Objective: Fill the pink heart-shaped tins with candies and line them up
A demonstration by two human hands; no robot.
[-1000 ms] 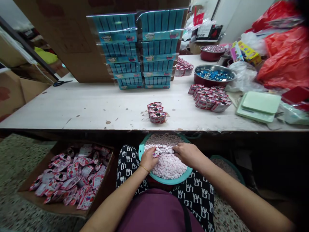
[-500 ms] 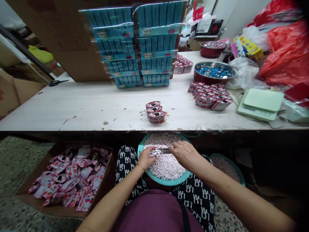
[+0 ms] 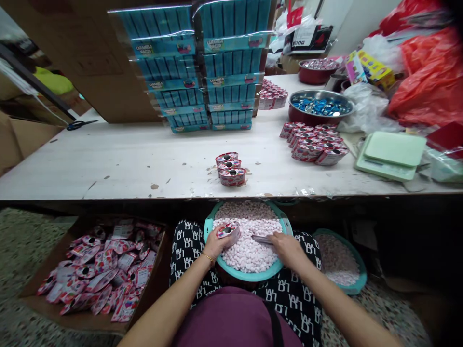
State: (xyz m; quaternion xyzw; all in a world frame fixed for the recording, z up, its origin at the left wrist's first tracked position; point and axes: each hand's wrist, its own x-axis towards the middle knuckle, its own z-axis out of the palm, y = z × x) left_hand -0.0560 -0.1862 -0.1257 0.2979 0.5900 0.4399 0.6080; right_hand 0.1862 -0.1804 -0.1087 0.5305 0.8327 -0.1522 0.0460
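A teal basin (image 3: 249, 276) of small white-pink candies (image 3: 249, 258) rests between my knees below the table edge. Over its left side my left hand (image 3: 214, 246) is closed around a small pink-and-red candy packet (image 3: 229, 229), its dark round hole facing up. My right hand (image 3: 288, 248) grips a narrow metal scoop (image 3: 262, 239) by its right end, the tip low over the candies and apart from the packet. On the table ahead, three similar packets (image 3: 232, 177) stand in a short row.
A cardboard box (image 3: 137, 313) heaped with packets sits at lower left. More packets (image 3: 307, 152), a metal bowl (image 3: 295, 113) of blue pieces and a pale green scale (image 3: 394, 149) occupy the right of the table. Turquoise display boxes (image 3: 229, 91) stand behind; scissors (image 3: 80, 125) lie left.
The scoop has drawn away from the packet's opening, down and right to the candies. My left hand has tilted the packet upright, hole up.
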